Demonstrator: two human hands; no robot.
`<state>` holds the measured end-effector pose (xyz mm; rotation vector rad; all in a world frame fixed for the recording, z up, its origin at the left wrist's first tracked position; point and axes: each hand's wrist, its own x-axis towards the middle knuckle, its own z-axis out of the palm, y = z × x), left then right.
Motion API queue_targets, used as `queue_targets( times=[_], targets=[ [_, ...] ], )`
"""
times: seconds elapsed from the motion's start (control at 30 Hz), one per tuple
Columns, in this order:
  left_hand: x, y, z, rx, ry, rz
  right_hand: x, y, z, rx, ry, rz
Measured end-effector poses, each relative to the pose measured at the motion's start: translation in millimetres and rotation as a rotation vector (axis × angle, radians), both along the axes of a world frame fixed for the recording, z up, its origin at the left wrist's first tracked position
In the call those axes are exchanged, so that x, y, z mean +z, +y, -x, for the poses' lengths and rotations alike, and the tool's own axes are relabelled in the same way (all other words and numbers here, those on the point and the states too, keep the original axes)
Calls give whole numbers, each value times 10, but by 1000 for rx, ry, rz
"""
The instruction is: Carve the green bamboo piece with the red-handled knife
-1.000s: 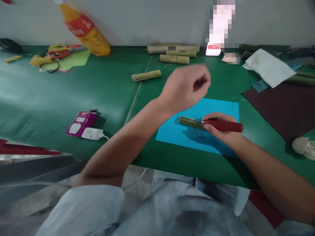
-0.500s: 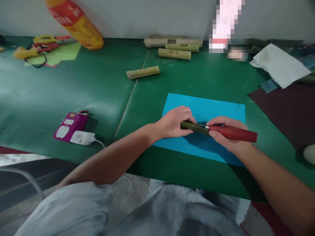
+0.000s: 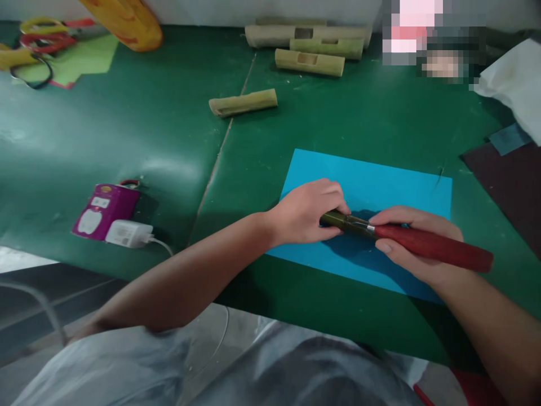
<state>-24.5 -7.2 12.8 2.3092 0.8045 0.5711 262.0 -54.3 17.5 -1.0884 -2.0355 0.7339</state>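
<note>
Over a blue sheet (image 3: 372, 175), my left hand (image 3: 306, 214) is closed around the left end of a dark green bamboo piece (image 3: 337, 218). My right hand (image 3: 416, 262) grips a carving knife (image 3: 435, 246) by its thick red wooden handle, with thumb and fingers near the silver collar. The knife's thin metal blade points left and lies along the top of the bamboo, touching it or just above; I cannot tell which. My left fingers hide part of the bamboo, and the right thumb and fingers flank its other end.
Several cut bamboo tubes (image 3: 310, 62) lie along the wall, and another bamboo piece (image 3: 245, 103) sits nearer. A purple box (image 3: 118, 206) and white charger (image 3: 129, 233) are at left. Scissors (image 3: 46, 42) and a yellow bottle (image 3: 131, 25) stand behind. A dark sheet (image 3: 507, 186) is at right.
The view has tilted down and come closer, so things at the back sit higher. Both hands keep their holds; the red handle's end appears further right and slightly lower.
</note>
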Motion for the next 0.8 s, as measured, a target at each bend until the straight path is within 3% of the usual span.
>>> queue_targets(
  times=[0.23, 0.53, 0.8],
  targets=[
    [-12, 17, -9, -18, -30, -45, 31, -14, 1, 18, -17, 2],
    [23, 10, -3, -2, -10, 12, 155, -2, 32, 45, -48, 52],
    [13, 26, 13, -8, -26, 1, 94, -85, 121, -57, 49, -80]
  ],
)
